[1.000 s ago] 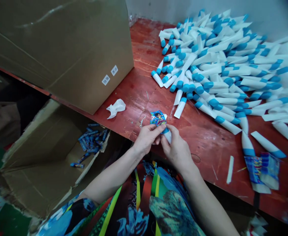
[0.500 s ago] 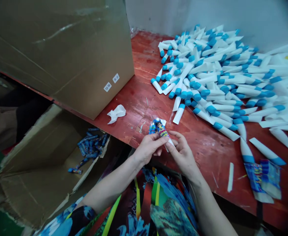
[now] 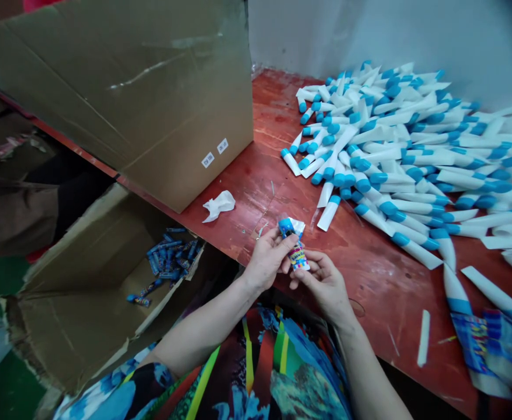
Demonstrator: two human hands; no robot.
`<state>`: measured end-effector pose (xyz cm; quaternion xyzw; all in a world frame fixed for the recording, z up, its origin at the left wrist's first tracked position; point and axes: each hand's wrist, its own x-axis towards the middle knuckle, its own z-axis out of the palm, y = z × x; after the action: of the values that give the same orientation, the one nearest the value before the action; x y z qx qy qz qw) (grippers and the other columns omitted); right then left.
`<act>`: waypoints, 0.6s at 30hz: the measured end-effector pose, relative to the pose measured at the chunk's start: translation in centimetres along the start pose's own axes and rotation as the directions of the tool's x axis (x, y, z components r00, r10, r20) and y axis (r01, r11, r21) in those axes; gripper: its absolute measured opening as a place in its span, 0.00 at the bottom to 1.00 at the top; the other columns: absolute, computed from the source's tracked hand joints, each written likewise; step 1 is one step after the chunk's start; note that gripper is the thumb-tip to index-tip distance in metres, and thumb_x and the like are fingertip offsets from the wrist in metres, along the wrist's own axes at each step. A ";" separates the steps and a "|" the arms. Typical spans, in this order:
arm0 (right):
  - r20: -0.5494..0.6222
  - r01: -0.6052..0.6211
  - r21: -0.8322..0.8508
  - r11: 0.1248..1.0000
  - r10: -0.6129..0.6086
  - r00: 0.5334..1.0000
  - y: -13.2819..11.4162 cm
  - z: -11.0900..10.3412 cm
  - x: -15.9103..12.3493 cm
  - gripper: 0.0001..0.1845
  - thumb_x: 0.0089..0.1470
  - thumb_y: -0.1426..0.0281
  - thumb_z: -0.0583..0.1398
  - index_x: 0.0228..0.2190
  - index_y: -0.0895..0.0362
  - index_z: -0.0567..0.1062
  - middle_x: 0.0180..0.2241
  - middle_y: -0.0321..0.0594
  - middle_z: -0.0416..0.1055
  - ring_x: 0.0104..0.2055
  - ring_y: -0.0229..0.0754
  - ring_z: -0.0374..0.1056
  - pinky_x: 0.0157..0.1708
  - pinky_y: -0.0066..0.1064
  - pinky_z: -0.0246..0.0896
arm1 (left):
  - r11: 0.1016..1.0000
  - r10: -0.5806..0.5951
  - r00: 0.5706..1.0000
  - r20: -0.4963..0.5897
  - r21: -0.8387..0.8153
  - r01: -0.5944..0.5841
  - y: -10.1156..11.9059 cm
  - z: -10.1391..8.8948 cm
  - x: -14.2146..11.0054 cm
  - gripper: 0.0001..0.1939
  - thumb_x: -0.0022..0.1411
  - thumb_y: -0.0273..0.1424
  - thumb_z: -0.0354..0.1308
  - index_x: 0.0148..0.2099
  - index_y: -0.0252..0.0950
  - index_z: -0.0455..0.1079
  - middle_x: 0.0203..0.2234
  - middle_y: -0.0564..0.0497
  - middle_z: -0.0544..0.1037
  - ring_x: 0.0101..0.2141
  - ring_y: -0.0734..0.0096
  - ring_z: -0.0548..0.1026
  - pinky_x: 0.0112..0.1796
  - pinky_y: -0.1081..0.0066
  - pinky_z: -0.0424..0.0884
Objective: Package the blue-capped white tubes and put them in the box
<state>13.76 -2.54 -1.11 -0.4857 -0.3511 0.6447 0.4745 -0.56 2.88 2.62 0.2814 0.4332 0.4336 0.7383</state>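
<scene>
The left hand (image 3: 262,262) grips a printed tube (image 3: 298,254) over the table's (image 3: 382,280) near edge; the right hand (image 3: 326,286) pinches its lower end. White tubes (image 3: 382,157) heap on the table's right, a carton (image 3: 186,99) stands on its left.

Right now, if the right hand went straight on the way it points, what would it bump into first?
Most likely the blue-capped printed tube that the left hand holds. The right hand is already at its lower end; whether they touch is hard to tell.
</scene>
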 end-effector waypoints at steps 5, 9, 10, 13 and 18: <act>0.026 -0.016 0.025 1.000 0.015 1.000 -0.3 0.9 0.4 0.24 0.48 0.58 0.75 0.41 0.51 0.72 0.28 0.33 0.81 0.22 0.42 0.76 0.26 0.36 0.73 | 1.000 -0.007 1.000 -0.004 0.019 0.007 0.0 -0.9 -0.3 0.26 0.56 0.48 0.72 0.44 0.35 0.69 0.24 0.58 0.72 0.12 0.86 0.62 0.14 0.77 0.50; 0.058 -0.052 0.015 0.999 0.051 0.997 0.1 2.3 0.6 0.26 0.46 0.57 0.75 0.40 0.50 0.70 0.27 0.32 0.80 0.21 0.41 0.74 0.23 0.33 0.71 | 0.999 0.030 0.997 -0.069 0.030 -0.028 0.4 -2.2 -0.9 0.35 0.56 0.43 0.73 0.59 0.37 0.64 0.27 0.59 0.75 0.12 0.86 0.62 0.14 0.77 0.52; 0.063 -0.062 0.014 0.998 0.061 0.996 0.2 2.8 0.7 0.26 0.46 0.57 0.75 0.40 0.50 0.69 0.27 0.31 0.80 0.20 0.40 0.73 0.22 0.33 0.71 | 0.999 0.047 0.995 -0.090 0.030 -0.045 0.6 -2.5 -1.1 0.41 0.55 0.42 0.74 0.64 0.39 0.60 0.28 0.60 0.75 0.12 0.86 0.62 0.14 0.78 0.53; 0.067 -0.075 0.022 0.997 0.074 0.995 0.5 3.9 0.9 0.27 0.44 0.56 0.75 0.37 0.50 0.67 0.25 0.29 0.79 0.18 0.40 0.72 0.19 0.31 0.68 | 0.997 0.070 0.991 -0.113 0.042 -0.066 1.0 -3.3 -1.5 0.49 0.55 0.40 0.74 0.72 0.42 0.52 0.30 0.59 0.76 0.12 0.87 0.61 0.14 0.78 0.53; 0.094 -0.107 -0.005 0.994 0.107 0.990 0.6 4.6 1.1 0.27 0.44 0.56 0.74 0.37 0.50 0.67 0.24 0.29 0.78 0.18 0.40 0.71 0.18 0.31 0.67 | 0.997 0.047 0.995 -0.085 0.071 -0.041 1.2 -4.2 -1.8 0.46 0.56 0.42 0.73 0.71 0.41 0.56 0.25 0.61 0.73 0.11 0.84 0.63 0.13 0.78 0.55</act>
<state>9.10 -1.67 -0.67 -0.4731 -0.3466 0.6911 0.4223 -5.18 1.98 2.36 0.2973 0.4730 0.4464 0.6990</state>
